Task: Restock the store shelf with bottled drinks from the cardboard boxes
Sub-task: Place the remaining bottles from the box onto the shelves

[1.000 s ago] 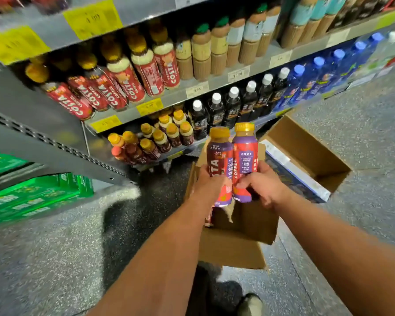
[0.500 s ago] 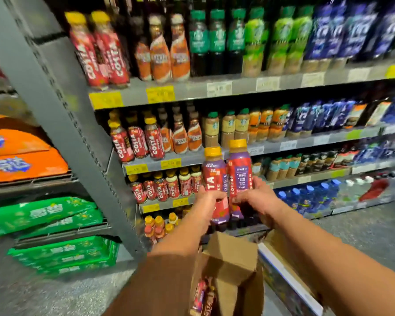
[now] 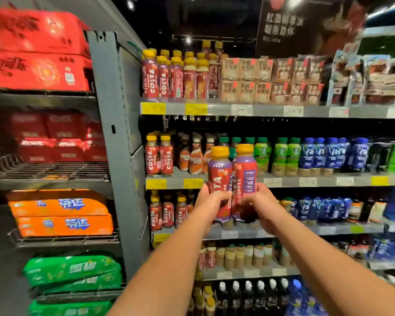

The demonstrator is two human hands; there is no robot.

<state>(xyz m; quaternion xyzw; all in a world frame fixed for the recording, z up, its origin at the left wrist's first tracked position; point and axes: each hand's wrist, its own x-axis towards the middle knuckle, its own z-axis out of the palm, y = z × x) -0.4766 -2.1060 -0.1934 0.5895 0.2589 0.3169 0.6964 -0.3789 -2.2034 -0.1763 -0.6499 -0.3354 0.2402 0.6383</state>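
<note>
I hold two Costa coffee bottles with yellow caps and purple-and-red labels side by side, upright, in front of the store shelf. My left hand grips the lower part of the left bottle. My right hand grips the right bottle. Both bottles are raised to about the level of the second shelf from the top, where two red Costa bottles stand at the left end. The cardboard boxes are out of view.
The top shelf carries more red Costa bottles and brown cartons. Green and blue bottles fill the right of the second shelf. A grey upright separates a rack with red, orange and green drink packs.
Both hands have lifted the two bottles from above the cardboard box up to the second shelf's height. The view has tilted upward, and the box has left the frame.
</note>
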